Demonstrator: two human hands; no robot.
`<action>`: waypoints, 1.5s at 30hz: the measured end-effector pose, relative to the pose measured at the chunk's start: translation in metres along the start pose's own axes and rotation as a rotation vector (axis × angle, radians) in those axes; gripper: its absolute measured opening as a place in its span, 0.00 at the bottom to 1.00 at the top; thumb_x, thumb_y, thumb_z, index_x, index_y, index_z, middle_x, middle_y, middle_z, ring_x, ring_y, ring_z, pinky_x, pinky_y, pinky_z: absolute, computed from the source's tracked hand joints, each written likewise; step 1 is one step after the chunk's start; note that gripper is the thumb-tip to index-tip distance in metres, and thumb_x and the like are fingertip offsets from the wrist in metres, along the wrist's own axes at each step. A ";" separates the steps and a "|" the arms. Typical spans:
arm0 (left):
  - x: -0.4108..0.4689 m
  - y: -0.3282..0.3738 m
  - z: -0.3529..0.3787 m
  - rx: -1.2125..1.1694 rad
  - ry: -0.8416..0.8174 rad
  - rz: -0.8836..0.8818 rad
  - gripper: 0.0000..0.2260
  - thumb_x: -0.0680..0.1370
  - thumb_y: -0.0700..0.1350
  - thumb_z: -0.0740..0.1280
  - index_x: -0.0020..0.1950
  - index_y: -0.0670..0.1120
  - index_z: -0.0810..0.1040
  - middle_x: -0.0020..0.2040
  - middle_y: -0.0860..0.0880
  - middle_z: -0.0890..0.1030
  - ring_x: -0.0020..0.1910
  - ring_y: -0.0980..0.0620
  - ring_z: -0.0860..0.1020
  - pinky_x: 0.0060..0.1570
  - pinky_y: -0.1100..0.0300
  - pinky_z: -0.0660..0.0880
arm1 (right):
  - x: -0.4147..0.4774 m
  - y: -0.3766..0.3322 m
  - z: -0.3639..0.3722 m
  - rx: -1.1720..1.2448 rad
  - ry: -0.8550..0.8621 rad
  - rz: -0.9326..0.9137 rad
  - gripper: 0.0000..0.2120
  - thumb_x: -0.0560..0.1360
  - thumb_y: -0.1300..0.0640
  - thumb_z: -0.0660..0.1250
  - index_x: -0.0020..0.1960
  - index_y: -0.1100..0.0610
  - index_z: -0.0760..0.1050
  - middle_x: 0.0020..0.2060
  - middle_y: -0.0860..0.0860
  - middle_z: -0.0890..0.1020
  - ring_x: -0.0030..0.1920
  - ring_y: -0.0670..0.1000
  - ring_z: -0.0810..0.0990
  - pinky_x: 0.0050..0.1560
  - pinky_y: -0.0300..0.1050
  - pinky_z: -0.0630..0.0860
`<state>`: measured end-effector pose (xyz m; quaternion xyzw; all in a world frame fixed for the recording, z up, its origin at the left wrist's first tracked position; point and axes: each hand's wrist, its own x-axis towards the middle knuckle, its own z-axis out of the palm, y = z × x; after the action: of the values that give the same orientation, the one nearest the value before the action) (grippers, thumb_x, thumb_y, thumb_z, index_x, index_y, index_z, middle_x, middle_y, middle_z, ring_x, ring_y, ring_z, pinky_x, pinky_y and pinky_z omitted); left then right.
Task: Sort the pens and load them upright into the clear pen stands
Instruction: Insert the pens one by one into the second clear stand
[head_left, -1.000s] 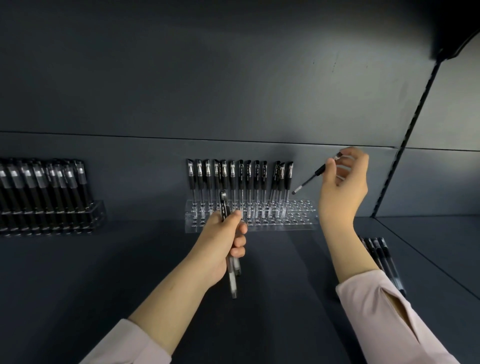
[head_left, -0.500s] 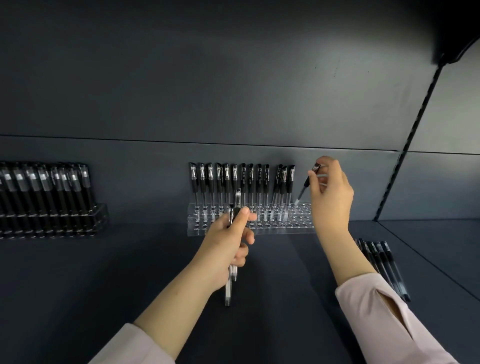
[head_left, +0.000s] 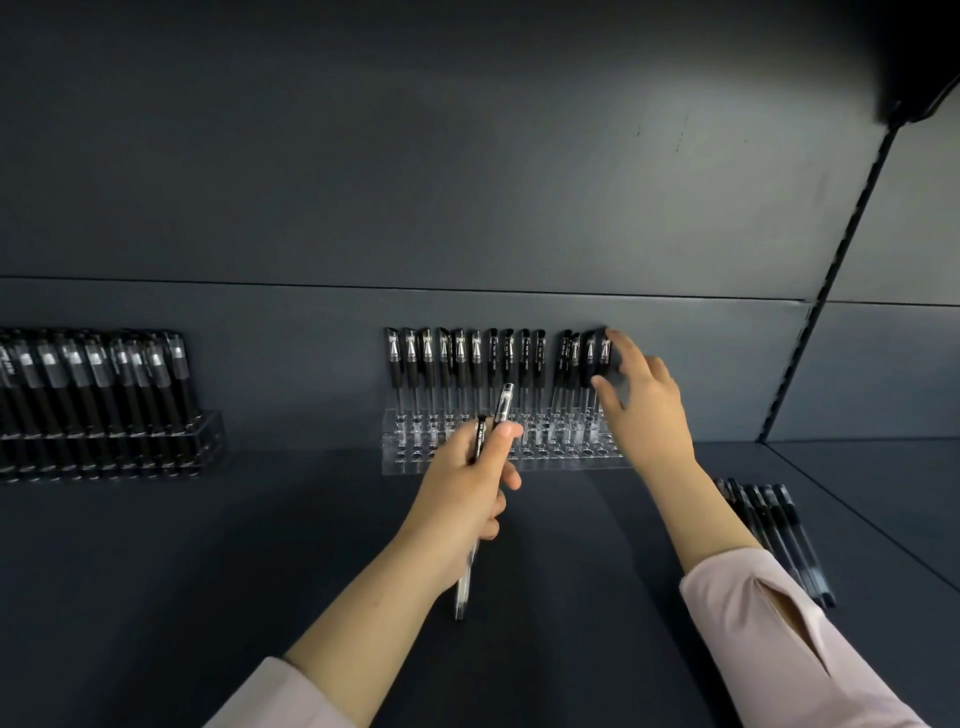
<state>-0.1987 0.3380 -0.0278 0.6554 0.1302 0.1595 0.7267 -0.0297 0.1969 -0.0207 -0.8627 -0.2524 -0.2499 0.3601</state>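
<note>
While the left hand (head_left: 462, 483) grips two pens (head_left: 503, 405), the right hand (head_left: 649, 410) brackets the end pen (head_left: 604, 353) in the stand (head_left: 415, 462) with spread fingers; whether it pinches is unclear.

Clear glossy plastic stand (head_left: 571, 460), glossy black-capped pens (head_left: 460, 358), matt dark shelf (head_left: 208, 571), seemingly cloth sleeve (head_left: 769, 634).

The dark shelf (head_left: 234, 571) bears a part-filled clear stand (head_left: 566, 457), a full stand (head_left: 210, 436), and loose pens (head_left: 784, 540).

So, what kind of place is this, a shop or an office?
Probably a stationery shop display: a dark shelf with a slotted wall rail, clear pen stands holding rows of identical black pens, and loose pens lying nearby.
</note>
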 end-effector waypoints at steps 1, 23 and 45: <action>0.000 0.000 0.001 -0.021 0.000 -0.003 0.07 0.80 0.54 0.63 0.52 0.55 0.79 0.29 0.55 0.75 0.22 0.59 0.64 0.20 0.66 0.59 | 0.000 0.000 0.000 0.011 -0.002 0.003 0.25 0.80 0.51 0.61 0.75 0.42 0.59 0.56 0.55 0.72 0.57 0.59 0.72 0.50 0.50 0.70; -0.001 0.002 -0.003 -0.002 -0.078 0.057 0.09 0.80 0.51 0.66 0.53 0.46 0.74 0.39 0.52 0.84 0.24 0.58 0.67 0.22 0.66 0.63 | -0.020 -0.070 -0.010 0.965 -0.548 0.159 0.04 0.73 0.55 0.71 0.43 0.54 0.82 0.49 0.49 0.84 0.38 0.44 0.77 0.51 0.46 0.76; 0.003 0.006 0.001 -0.117 -0.025 -0.208 0.13 0.83 0.54 0.55 0.45 0.45 0.67 0.25 0.52 0.66 0.19 0.56 0.59 0.18 0.67 0.56 | -0.002 -0.016 -0.043 0.592 0.714 0.228 0.06 0.77 0.56 0.67 0.53 0.51 0.76 0.44 0.49 0.82 0.40 0.38 0.78 0.43 0.28 0.72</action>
<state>-0.1960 0.3386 -0.0213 0.5968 0.1788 0.0823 0.7779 -0.0520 0.1744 0.0122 -0.6052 -0.0768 -0.4070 0.6799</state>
